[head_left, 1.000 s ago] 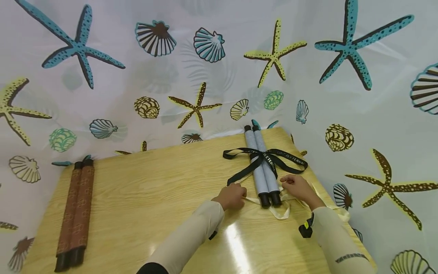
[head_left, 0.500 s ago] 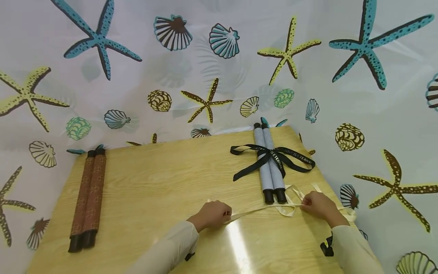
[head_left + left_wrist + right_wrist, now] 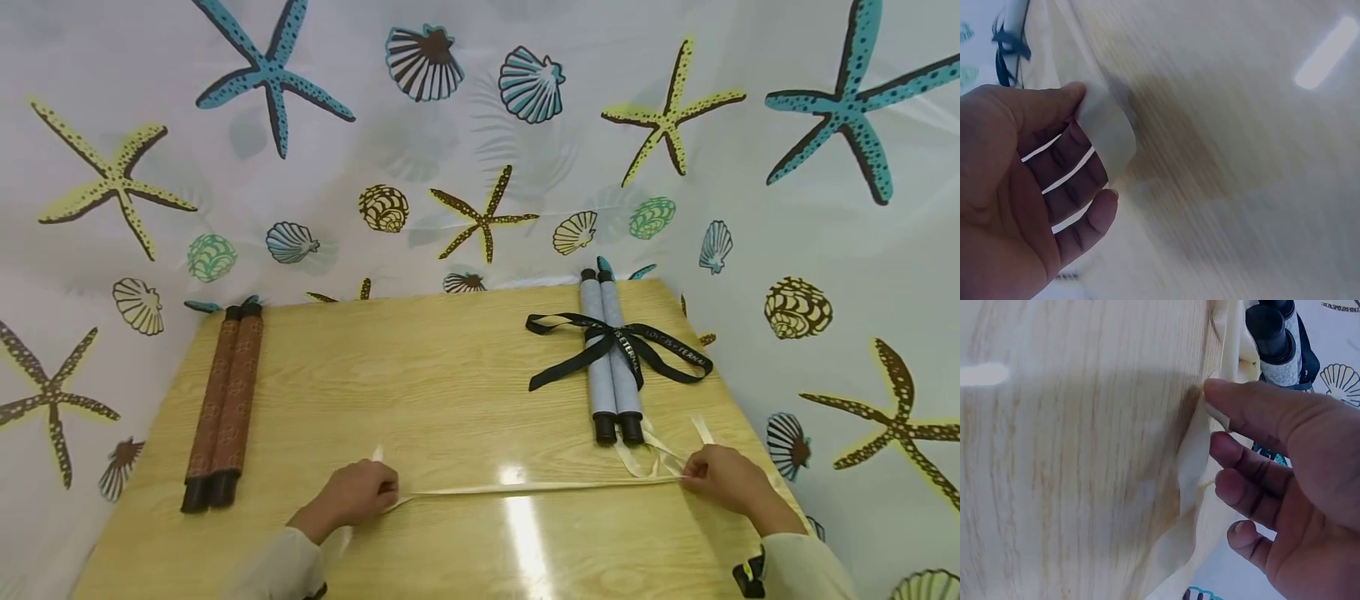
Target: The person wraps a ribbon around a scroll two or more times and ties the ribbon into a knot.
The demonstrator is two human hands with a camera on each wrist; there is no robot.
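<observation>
Across the table [image 3: 420, 375], cream ribbon [image 3: 585, 484] between left grip [image 3: 348, 497] and right grip [image 3: 727, 477], in the pinch of both.

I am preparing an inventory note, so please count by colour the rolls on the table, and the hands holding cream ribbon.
Brown rolls: 2
Pale grey-blue rolls: 2
Left hand and right hand, holding cream ribbon: 2
Total: 6

On the table [image 3: 420, 392] I count two reddish-brown rolls [image 3: 238, 392], two grey rolls [image 3: 602, 387], one black bow [image 3: 618, 335], one stretched cream strip [image 3: 540, 487]; over it, two hands, my left hand [image 3: 356, 493] and right hand [image 3: 723, 477].
</observation>
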